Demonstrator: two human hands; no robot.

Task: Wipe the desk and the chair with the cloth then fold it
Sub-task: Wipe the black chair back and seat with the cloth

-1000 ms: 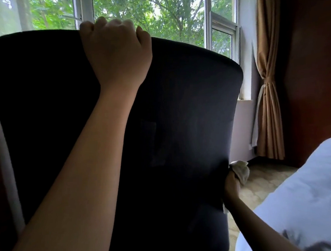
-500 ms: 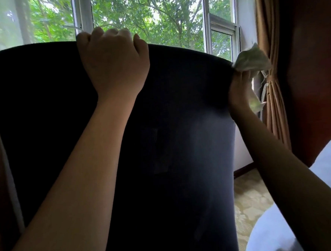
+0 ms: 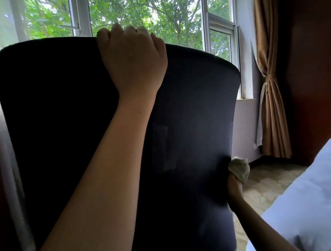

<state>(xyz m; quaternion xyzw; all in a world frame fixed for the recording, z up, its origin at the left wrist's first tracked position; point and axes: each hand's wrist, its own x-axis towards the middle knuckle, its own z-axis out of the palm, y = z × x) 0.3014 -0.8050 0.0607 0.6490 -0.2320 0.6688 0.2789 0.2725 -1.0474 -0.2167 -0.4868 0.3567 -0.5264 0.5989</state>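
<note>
The black chair back (image 3: 66, 120) fills most of the view, seen from behind. My left hand (image 3: 132, 61) grips its top edge, fingers curled over the far side. My right hand (image 3: 234, 187) holds a pale, bunched cloth (image 3: 240, 168) against the chair back's right edge, low down. The fingers of that hand are mostly hidden behind the chair edge and the cloth. The desk is out of view.
A window (image 3: 153, 18) with green trees behind it stands beyond the chair. A tan tied curtain (image 3: 272, 98) hangs at the right, beside a dark wooden wall (image 3: 313, 66). A bed with white bedding (image 3: 313, 203) lies at the lower right over patterned carpet (image 3: 266, 181).
My right hand with the cloth went up to the chair back's top right corner, then slid back down the right edge. My left hand kept its grip on the top.
</note>
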